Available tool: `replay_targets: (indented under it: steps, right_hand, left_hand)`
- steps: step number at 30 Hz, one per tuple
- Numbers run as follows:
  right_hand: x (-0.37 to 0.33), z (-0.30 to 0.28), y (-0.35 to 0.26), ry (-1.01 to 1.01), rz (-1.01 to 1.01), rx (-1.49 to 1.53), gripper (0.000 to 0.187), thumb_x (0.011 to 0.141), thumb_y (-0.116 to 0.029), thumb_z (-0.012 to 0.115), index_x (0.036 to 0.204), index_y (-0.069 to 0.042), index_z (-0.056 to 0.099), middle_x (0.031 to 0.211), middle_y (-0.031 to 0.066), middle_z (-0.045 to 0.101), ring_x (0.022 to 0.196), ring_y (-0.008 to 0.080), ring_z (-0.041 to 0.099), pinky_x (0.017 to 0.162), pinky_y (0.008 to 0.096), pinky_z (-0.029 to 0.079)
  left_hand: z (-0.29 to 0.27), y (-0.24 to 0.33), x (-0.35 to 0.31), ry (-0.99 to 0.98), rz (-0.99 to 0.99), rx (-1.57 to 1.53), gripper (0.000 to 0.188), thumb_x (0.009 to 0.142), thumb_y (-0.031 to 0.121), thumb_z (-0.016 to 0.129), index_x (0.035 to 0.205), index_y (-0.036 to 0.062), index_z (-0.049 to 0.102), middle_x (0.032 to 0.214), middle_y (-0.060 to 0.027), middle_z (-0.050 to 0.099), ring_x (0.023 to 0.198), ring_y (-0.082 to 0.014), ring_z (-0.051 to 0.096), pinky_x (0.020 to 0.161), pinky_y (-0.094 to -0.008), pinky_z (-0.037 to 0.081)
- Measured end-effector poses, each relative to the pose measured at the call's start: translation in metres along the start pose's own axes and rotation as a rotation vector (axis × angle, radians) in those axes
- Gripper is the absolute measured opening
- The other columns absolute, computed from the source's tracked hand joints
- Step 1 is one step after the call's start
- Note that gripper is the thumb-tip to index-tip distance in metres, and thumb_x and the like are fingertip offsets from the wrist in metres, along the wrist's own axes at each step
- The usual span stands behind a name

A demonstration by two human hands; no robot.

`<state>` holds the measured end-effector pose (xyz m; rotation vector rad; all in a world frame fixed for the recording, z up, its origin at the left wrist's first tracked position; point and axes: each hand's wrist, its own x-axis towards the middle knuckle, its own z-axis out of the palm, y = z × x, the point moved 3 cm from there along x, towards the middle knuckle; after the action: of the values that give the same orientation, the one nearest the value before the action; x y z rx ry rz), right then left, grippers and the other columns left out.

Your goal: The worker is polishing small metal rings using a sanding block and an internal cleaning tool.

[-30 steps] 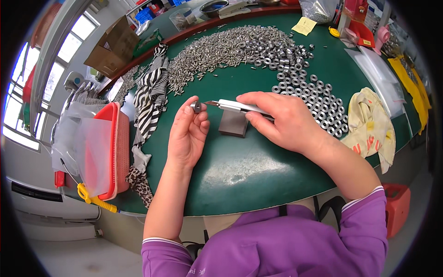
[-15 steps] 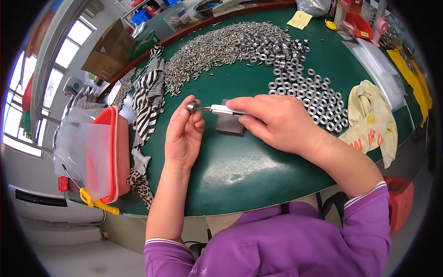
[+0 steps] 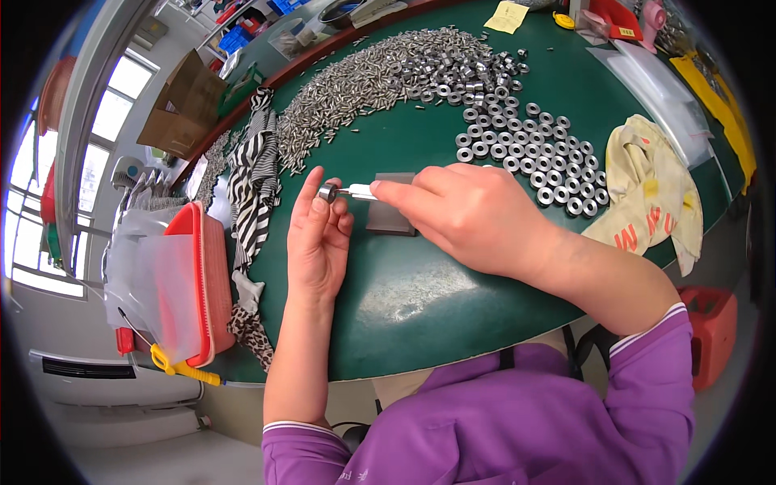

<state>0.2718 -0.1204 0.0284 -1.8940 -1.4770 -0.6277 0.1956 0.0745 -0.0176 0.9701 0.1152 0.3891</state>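
My left hand [image 3: 315, 246] pinches a shiny metal ring [image 3: 327, 192] between thumb and fingers, raised above the green table. My right hand [image 3: 477, 212] grips a slim white-handled tool [image 3: 360, 191] with a thin metal tip. That tip points left and meets the ring at its opening; how far it goes in is hard to see. Beneath the tool, a grey-brown block [image 3: 390, 220] lies on the table, partly covered by my right hand. Beyond my right hand, many similar metal rings [image 3: 527, 150] lie flat in loose rows.
A heap of small metal pins [image 3: 347, 97] curves across the back of the table [image 3: 388, 339]. Striped cloth [image 3: 250, 190] and a red basket [image 3: 212, 283] are at left, with a yellow-handled tool [image 3: 182, 368]. A pale cloth [image 3: 647, 194] and plastic bags [image 3: 659, 101] lie right.
My view has shifted slightly. My right hand has turned, its back now facing up more and covering more of the tool's handle. The tool's tip stays at the ring.
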Motion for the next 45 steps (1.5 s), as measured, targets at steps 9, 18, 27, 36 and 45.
replay_targets:
  steps: [9, 18, 27, 36, 45]
  right_hand:
    - [0.000, -0.001, -0.008, -0.083, 0.002, -0.077, 0.033, 0.077, -0.013, 0.060, 0.110, -0.006, 0.060, 0.077, 0.0058, 0.059, 0.069, 0.0206, 0.062, 0.058, 0.0310, 0.052]
    - [0.002, 0.006, -0.004, -0.056, 0.192, 0.292, 0.024, 0.084, -0.011, 0.059, 0.107, -0.004, 0.061, 0.081, 0.0137, 0.064, 0.075, 0.0288, 0.064, 0.065, 0.0384, 0.052]
    - [-0.003, 0.021, -0.003, -0.167, 0.585, 0.862, 0.028, 0.088, -0.008, 0.056, 0.116, -0.004, 0.059, 0.081, 0.0068, 0.065, 0.063, 0.0132, 0.061, 0.057, 0.0271, 0.049]
    - [0.001, 0.020, -0.009, -0.377, 1.015, 1.356, 0.030, 0.091, -0.009, 0.052, 0.121, -0.005, 0.052, 0.077, 0.0033, 0.061, 0.053, 0.0059, 0.053, 0.041, 0.0196, 0.044]
    - [-0.001, 0.019, 0.010, -0.129, 0.399, 0.521, 0.028, 0.085, -0.011, 0.060, 0.113, -0.008, 0.059, 0.097, 0.0114, 0.066, 0.083, 0.0265, 0.066, 0.071, 0.0343, 0.052]
  left_hand:
    - [0.003, 0.001, 0.001, -0.019, 0.070, -0.016, 0.046, 0.091, 0.010, 0.058, 0.132, 0.0013, 0.038, 0.112, -0.0093, 0.054, 0.089, -0.0121, 0.052, 0.078, -0.0232, 0.044]
    - [0.002, 0.000, 0.003, -0.025, 0.077, -0.056, 0.047, 0.091, 0.008, 0.057, 0.132, -0.0012, 0.036, 0.111, -0.0097, 0.055, 0.088, -0.0126, 0.052, 0.079, -0.0236, 0.043]
    - [-0.002, -0.003, 0.002, 0.008, 0.080, -0.070, 0.046, 0.092, 0.010, 0.057, 0.132, 0.0004, 0.037, 0.113, -0.0085, 0.056, 0.089, -0.0107, 0.053, 0.083, -0.0235, 0.044]
    - [-0.002, -0.004, 0.003, 0.028, 0.093, -0.079, 0.045, 0.093, 0.013, 0.056, 0.132, 0.0017, 0.037, 0.112, -0.0072, 0.054, 0.090, -0.0105, 0.052, 0.084, -0.0237, 0.044]
    - [-0.011, -0.001, 0.005, -0.009, 0.026, -0.195, 0.032, 0.097, 0.016, 0.049, 0.124, -0.0006, 0.045, 0.103, -0.0080, 0.051, 0.083, -0.0111, 0.048, 0.075, -0.0230, 0.044]
